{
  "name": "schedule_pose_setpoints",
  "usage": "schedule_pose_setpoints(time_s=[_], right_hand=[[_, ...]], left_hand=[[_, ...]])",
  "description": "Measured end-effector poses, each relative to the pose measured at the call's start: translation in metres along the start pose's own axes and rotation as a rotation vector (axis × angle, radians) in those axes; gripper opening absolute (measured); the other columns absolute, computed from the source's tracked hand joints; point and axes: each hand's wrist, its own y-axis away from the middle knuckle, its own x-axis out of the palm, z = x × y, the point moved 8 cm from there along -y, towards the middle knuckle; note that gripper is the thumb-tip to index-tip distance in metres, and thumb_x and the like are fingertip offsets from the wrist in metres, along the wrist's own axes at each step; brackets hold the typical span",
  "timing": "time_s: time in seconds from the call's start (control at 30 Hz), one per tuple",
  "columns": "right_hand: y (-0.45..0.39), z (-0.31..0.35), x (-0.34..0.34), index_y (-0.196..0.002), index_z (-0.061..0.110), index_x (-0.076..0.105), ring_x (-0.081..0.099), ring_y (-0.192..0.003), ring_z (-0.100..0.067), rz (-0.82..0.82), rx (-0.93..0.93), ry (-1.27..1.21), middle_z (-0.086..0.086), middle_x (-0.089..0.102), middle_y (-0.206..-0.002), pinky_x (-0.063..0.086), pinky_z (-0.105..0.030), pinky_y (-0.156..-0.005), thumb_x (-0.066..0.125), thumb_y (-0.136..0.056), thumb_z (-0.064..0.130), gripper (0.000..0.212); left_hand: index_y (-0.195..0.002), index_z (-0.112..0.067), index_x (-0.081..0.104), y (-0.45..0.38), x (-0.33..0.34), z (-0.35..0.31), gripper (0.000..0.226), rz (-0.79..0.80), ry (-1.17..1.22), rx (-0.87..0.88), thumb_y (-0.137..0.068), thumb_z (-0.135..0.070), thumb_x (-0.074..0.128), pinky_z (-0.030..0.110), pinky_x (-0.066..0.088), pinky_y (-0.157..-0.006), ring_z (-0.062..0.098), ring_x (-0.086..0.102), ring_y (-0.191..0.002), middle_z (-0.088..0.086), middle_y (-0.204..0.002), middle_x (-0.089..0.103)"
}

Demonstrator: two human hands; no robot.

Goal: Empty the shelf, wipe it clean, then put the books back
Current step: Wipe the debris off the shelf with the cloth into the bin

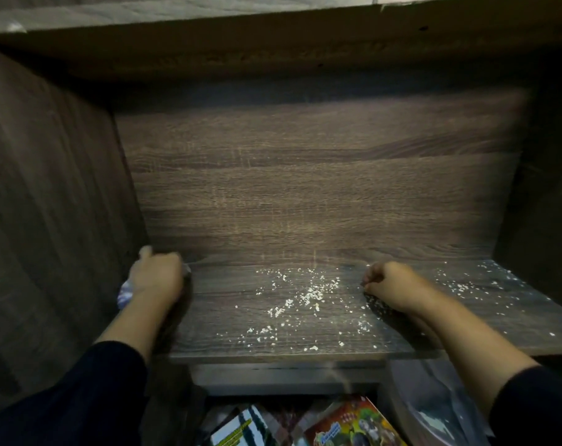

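Note:
A dark wood-grain shelf board lies in front of me with no books on it. White crumbs are scattered over its middle and right side. My left hand rests at the shelf's back left corner, closed on a bluish-white cloth that sticks out below the wrist. My right hand lies on the board to the right of the crumbs, fingers curled in, and I see nothing in it. Colourful books lie below the shelf's front edge.
The compartment is boxed in by a left wall, a back panel and a right wall. A clear plastic bag lies at the lower right next to the books.

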Motion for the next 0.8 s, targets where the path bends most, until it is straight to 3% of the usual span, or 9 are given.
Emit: schedule_pose_setpoints(time_s=[0.07,0.27,0.43,0.57,0.73,0.8], right_hand=[[-0.002,-0.001,0.000,-0.098,0.019,0.068,0.062,-0.104,-0.022,0.001,0.009,-0.009,-0.005,0.069,-0.107,0.048,-0.031,-0.094,0.060,-0.088,0.020,0.013],[-0.001,-0.002,-0.002,-0.089,0.020,0.066,0.062,-0.102,-0.022,0.005,-0.005,-0.047,-0.006,0.070,-0.103,0.047,-0.031,-0.093,0.062,-0.087,0.018,0.005],[0.003,-0.004,0.001,-0.067,0.027,0.056,0.064,-0.097,-0.022,0.018,-0.054,-0.017,-0.004,0.071,-0.097,0.049,-0.030,-0.089,0.061,-0.085,0.015,0.023],[0.010,-0.004,-0.001,-0.072,0.029,0.057,0.065,-0.095,-0.021,0.041,-0.074,0.003,-0.003,0.071,-0.097,0.050,-0.031,-0.090,0.063,-0.085,0.018,0.017],[0.015,-0.005,-0.002,-0.090,0.024,0.064,0.065,-0.097,-0.021,0.056,-0.093,-0.024,-0.004,0.071,-0.101,0.050,-0.031,-0.091,0.063,-0.086,0.017,0.008],[0.015,-0.004,0.000,-0.093,0.023,0.066,0.065,-0.099,-0.021,0.066,-0.092,-0.030,-0.004,0.071,-0.103,0.049,-0.031,-0.092,0.063,-0.086,0.017,0.009]], left_hand=[[-0.124,-0.013,0.053,-0.006,0.022,0.013,0.043,0.106,-0.088,0.043,-0.089,-0.037,0.060,0.033,0.044,-0.092,0.026,0.037,-0.124,0.006,-0.123,0.058],[-0.133,-0.008,0.042,-0.014,0.033,0.012,0.040,0.196,-0.032,-0.019,-0.099,-0.028,0.037,0.037,0.039,-0.098,0.029,0.036,-0.126,0.010,-0.134,0.053],[-0.136,-0.010,0.045,-0.006,0.029,0.019,0.044,0.265,-0.026,-0.083,-0.099,-0.031,0.038,0.038,0.039,-0.101,0.029,0.041,-0.128,0.009,-0.140,0.048],[-0.137,-0.006,0.041,-0.002,0.035,0.012,0.042,0.277,0.124,-0.103,-0.100,-0.027,0.039,0.039,0.034,-0.104,0.031,0.033,-0.131,0.012,-0.141,0.044],[-0.124,-0.013,0.057,-0.034,0.064,0.024,0.060,0.300,0.286,-0.135,-0.083,-0.053,0.038,0.039,0.033,-0.095,0.033,0.047,-0.122,0.010,-0.126,0.058],[-0.123,-0.013,0.057,-0.038,0.073,0.030,0.062,0.298,0.337,-0.172,-0.078,-0.053,0.043,0.039,0.035,-0.094,0.033,0.048,-0.120,0.010,-0.123,0.060]])
